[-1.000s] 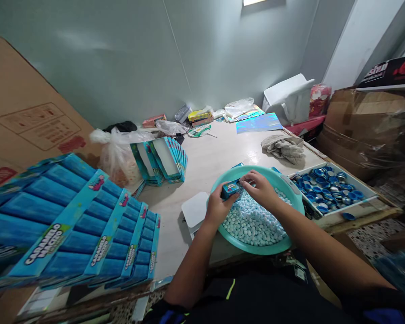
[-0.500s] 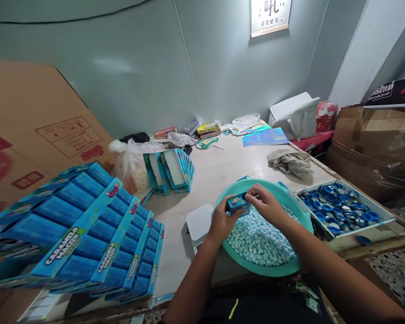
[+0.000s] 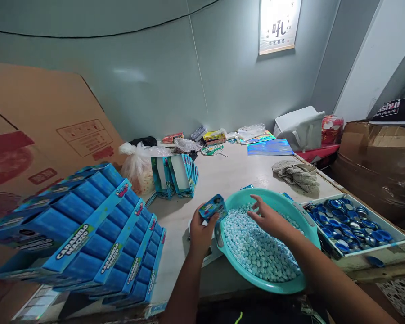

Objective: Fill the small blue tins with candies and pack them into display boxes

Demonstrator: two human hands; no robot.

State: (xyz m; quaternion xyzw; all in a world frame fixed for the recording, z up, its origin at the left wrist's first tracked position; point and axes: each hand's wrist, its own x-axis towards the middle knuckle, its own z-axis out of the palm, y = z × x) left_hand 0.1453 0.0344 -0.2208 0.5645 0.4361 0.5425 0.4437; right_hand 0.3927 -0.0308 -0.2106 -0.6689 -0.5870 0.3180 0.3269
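Note:
My left hand is closed around a small blue printed box, held tilted at the left rim of a turquoise basin. Pale blue and white candies lie heaped inside the basin. Above them hovers my right hand, its fingers apart and nothing visible in them. Beneath my left hand and forearm, a white flat device is mostly hidden.
Stacked blue display cartons full of boxes rise at left. Folded cartons stand beside a plastic bag. At right are a tray of blue caps, grey gloves and a large cardboard box.
My left hand has carried the small box left from over the candies to the basin's rim. My right hand has come off the box, its fingers spreading. The view has tilted up slightly.

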